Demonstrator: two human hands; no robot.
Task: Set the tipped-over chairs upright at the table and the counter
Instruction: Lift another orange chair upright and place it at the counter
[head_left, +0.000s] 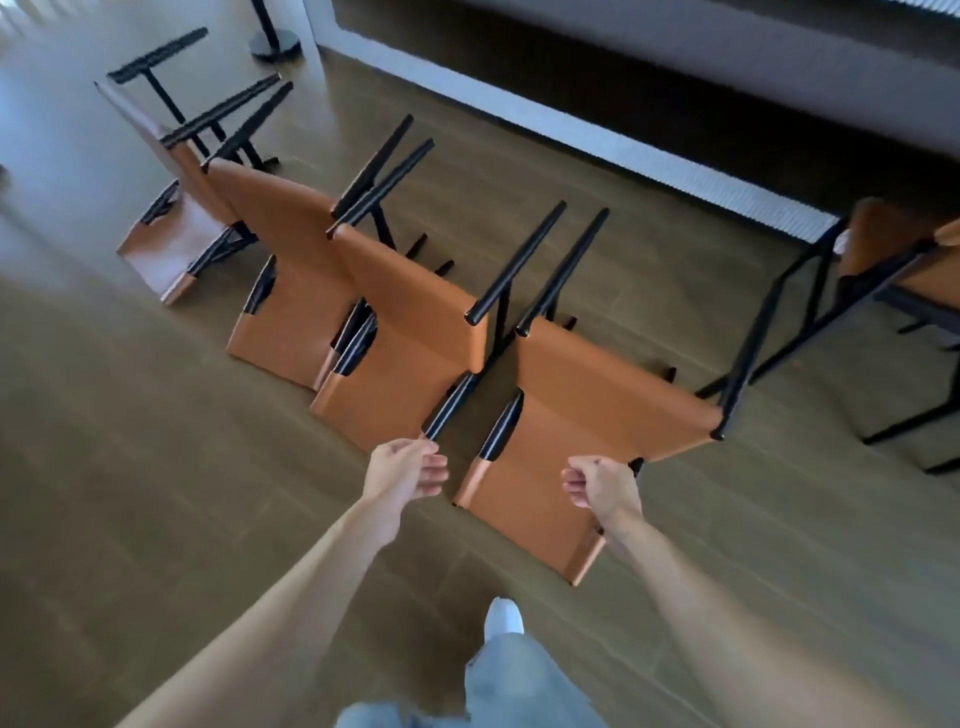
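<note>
Four orange chairs with black legs lie tipped over in a row on the brown floor. The row runs from the upper left of the frame down to the middle.

The nearest chair lies just in front of the person, in the middle of the frame. Its back rests on the floor and its black legs poke up and away. The second chair lies right next to it on the left. The third chair and the far chair come after that, closer to the upper left.

The left hand is near the bottom of the second chair's black frame bar. Its fingers are curled loosely, and the fingertips touch the tip of the bar. I cannot tell if it is really gripping.

The right hand is over the right edge of the nearest chair's back. Its fingers are curled tight like a fist. I cannot tell if it holds the edge.

On the right side of the frame, an upright chair stands tucked under a dark table. At the bottom are blue jeans and a white shoe.
</note>
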